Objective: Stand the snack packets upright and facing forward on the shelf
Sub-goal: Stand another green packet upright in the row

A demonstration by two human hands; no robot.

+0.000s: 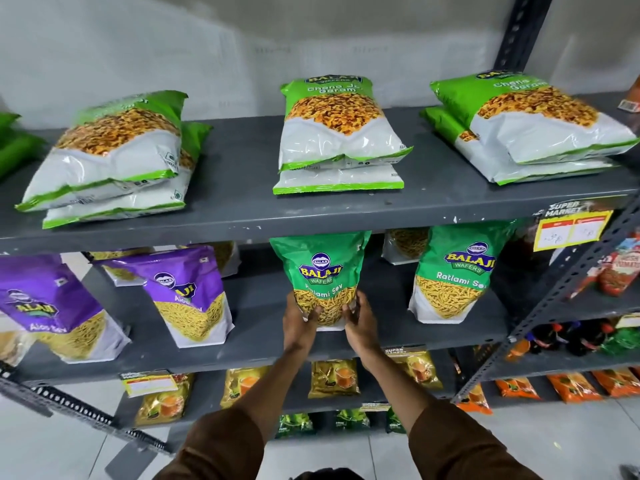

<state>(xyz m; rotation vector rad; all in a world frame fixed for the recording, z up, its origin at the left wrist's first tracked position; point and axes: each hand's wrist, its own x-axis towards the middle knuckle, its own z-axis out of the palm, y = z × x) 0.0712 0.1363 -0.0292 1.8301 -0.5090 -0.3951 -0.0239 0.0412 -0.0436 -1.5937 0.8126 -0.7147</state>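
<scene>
Price tag [573, 229] writing illegible

Your left hand [300, 318], right hand [360, 322]: bare, no rings, watch or gloves visible. Your forearms uncovered below elbow. Brown sleeves [225, 445] on both arms, loose, plain fabric, no markings.

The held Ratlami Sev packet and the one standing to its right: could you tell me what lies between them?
In the head view, only bare grey shelf separates the held packet from its neighbour.

Both arms extended, left hand [300, 315], right hand [360, 318], hands cupped inward
</scene>
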